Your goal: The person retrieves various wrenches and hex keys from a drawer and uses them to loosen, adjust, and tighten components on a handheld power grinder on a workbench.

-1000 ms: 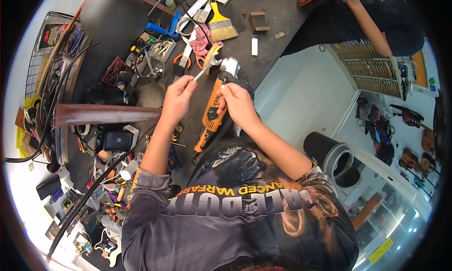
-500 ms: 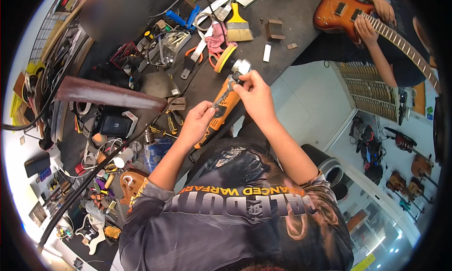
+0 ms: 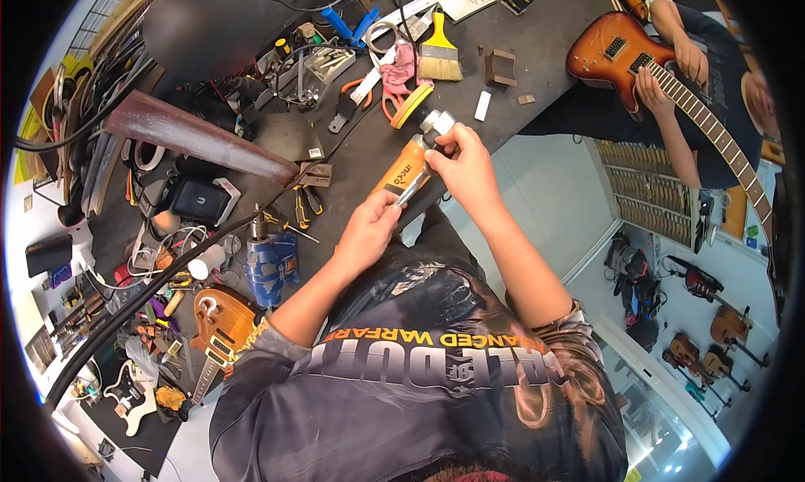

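Note:
My left hand (image 3: 369, 226) is closed on the lower end of a silver wrench (image 3: 411, 189), over the body of an orange power tool (image 3: 402, 170). My right hand (image 3: 463, 165) pinches the upper end of the wrench beside the tool's silver head (image 3: 438, 126). A yellow-edged round pad (image 3: 412, 106) sits on the head. The tool's lower part is hidden behind my left hand and arm. Orange-handled scissors (image 3: 392, 105) and a pink cloth (image 3: 398, 69) lie just beyond the pad.
A yellow brush (image 3: 439, 50), a small open box (image 3: 501, 68) and a white block (image 3: 482, 106) lie on the dark bench. A reddish-brown beam (image 3: 201, 138) and blue drill (image 3: 271, 268) are left. Another person at upper right holds a sunburst guitar (image 3: 608, 54).
The wrench was raised above the tool in my left hand; it now lies along the tool, with both hands on it. The view has shifted, bringing the other person's guitar fully into sight.

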Tool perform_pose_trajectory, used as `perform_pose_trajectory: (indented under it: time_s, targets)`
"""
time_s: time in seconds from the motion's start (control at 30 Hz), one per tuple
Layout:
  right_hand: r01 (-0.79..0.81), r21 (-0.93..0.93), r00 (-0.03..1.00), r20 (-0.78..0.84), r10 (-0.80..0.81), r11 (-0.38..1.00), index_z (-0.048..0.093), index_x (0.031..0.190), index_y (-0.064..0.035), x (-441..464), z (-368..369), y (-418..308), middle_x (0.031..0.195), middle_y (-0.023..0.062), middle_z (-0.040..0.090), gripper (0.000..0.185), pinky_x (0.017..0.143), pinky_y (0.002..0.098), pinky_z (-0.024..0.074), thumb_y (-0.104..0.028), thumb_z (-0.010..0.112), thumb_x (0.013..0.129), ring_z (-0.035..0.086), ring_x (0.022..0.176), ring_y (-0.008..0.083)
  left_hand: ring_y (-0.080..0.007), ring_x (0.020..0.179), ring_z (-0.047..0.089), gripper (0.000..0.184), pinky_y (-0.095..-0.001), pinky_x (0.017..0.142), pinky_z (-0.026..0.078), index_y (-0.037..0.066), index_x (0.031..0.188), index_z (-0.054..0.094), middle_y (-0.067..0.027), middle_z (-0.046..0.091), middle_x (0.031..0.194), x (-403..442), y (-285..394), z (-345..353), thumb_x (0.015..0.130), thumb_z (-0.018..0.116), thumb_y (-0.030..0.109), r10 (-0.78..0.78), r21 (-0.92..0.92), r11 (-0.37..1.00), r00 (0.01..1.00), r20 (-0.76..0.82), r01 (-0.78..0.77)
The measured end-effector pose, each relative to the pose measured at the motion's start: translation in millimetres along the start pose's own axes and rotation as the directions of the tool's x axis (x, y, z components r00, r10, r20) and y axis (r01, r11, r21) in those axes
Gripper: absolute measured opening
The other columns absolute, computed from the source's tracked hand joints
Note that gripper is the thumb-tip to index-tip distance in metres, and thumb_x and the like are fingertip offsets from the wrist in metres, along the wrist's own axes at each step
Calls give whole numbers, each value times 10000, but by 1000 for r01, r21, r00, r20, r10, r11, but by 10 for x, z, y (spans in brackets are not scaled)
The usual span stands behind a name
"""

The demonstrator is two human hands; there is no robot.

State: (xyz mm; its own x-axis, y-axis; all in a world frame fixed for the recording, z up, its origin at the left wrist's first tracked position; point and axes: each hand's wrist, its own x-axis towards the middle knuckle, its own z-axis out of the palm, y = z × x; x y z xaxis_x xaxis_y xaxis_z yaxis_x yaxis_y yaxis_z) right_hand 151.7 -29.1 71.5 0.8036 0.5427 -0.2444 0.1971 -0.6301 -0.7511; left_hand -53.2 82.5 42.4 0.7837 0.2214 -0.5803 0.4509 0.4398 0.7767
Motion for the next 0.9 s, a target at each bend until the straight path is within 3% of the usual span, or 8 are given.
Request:
perform_pose_trajectory:
  time_s: [0.13,0.27,0.47,0.57,0.67,0.77,0.83,0.9]
  targets:
    - [50,69,999,-9,-50,996,667,1015,0,43,20,50,923,41,610,279,764,330,527,-108,884,878,583,814,142,-51,641,473,150,-290,556,377,28,1175,606,35,550,808,69,-81,3,1173,563,172,42,-21,999,997,-60,-43]
    - [58,56,998,23,-59,997,651,1027,5,65,13,73,907,38,619,301,769,321,528,-118,890,890,580,818,132,-38,559,398,133,-256,508,327,67,1186,571,60,480,752,213,12,141,1189,542,197,77,-31,996,994,-72,-79]
    - [35,77,991,123,-44,996,638,1030,12,163,-40,122,916,42,635,325,786,327,535,-123,900,894,589,838,134,-49,538,388,100,-251,500,330,74,1172,541,23,523,778,407,-29,96,1175,551,173,87,-288,956,994,68,-63]
    - [13,51,984,179,-22,999,631,1064,11,208,-108,80,950,46,638,350,805,328,541,-138,904,903,596,873,138,-50,516,360,115,-254,476,307,76,1189,548,10,534,783,363,91,92,1169,562,189,18,-411,910,986,166,52]
    - [13,11,975,221,-15,1000,616,1121,11,256,-99,132,980,46,623,400,825,333,548,-166,907,913,594,903,146,-45,499,335,128,-251,459,272,81,1197,564,19,523,764,328,329,108,1164,563,204,-102,-409,898,982,161,160]
    - [24,-39,959,283,-12,999,596,1171,8,314,-143,143,1002,48,601,456,840,342,552,-199,913,917,587,919,155,-35,493,317,140,-247,458,251,93,1204,587,39,512,752,428,452,-19,1164,562,225,-158,-258,945,971,178,201]
    - [44,-73,953,302,-20,996,583,1198,3,340,-159,152,1004,45,585,488,847,347,553,-218,917,918,582,918,161,-27,549,329,158,-239,477,246,102,1194,623,85,469,746,493,504,-143,1159,591,252,-104,-62,991,980,169,116]
    - [19,-97,951,308,12,995,571,1214,-6,318,-194,81,1013,50,578,504,850,349,552,-231,915,922,582,923,165,-20,603,386,190,-231,503,279,76,1214,658,95,506,769,536,555,-256,1157,603,249,-66,-33,997,977,202,75]
